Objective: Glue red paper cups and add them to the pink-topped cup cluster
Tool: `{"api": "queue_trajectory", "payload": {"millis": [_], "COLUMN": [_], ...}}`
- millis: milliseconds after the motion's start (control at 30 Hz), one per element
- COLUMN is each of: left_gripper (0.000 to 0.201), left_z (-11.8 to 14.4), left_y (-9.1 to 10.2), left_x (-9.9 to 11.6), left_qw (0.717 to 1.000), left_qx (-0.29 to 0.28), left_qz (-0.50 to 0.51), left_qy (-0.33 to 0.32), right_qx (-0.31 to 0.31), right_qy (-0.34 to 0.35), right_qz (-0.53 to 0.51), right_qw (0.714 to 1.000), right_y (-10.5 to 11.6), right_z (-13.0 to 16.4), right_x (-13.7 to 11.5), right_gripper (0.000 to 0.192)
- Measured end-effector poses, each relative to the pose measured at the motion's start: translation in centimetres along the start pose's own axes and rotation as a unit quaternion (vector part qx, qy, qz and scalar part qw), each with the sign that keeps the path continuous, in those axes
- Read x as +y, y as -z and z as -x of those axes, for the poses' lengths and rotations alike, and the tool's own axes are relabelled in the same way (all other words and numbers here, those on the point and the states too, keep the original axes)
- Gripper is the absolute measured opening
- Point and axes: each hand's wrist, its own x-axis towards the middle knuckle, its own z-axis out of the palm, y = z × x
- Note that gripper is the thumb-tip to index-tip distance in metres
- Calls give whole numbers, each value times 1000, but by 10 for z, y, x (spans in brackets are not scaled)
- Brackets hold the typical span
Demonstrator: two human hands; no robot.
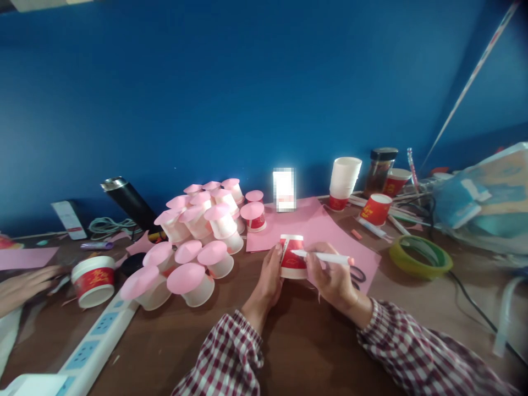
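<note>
My left hand (270, 272) holds a small red and white paper cup (292, 257) that stands upside down on a pink paper sheet (317, 228). My right hand (332, 275) grips a white pen with a pink cap (325, 257), its tip at the cup's side. Both sleeves are red and white check. Black scissors (358, 274) lie partly hidden behind my right hand.
A heap of cups capped with pink paper discs (198, 236) lies at the left. A white power strip (93, 346), a stack of white cups (344, 179), a dark jar (379, 170), a green tape roll (421, 256) and another person's hand (22, 286) surround the work spot.
</note>
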Motion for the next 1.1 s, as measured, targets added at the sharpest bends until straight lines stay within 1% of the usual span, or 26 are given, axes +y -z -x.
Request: {"api": "queue_trajectory", "payload": {"millis": [100,267,467,733,933,1033,1100], "left_gripper": [32,36,38,42,42,39,37], "left_z": [0,-1,-2,-7,-9,-9,-9], "left_y": [1,1,-1,4,6,7,8], "left_x": [-1,-3,-1,-3,-5,-4,-3], "left_qw": [1000,1000,1000,999,998,994,992], "left_qx": [2,-2,28,42,41,54,65], "left_qz": [0,-10,3,20,43,74,84], "left_qy": [-2,6,9,28,37,53,63], "right_qx": [-2,-11,-11,-1,11,45,53], "right_qy": [2,5,17,8,-21,-67,-93], "right_qz": [0,1,-15,-14,-23,-34,-39], "right_qw": [1000,1000,1000,1000,999,996,993], "right_y": [0,0,1,0,-6,-9,-10], "right_z": [0,0,0,1,5,8,9], "right_x": [-1,0,1,5,16,22,26], "right_gripper": [15,15,15,15,14,14,13]}}
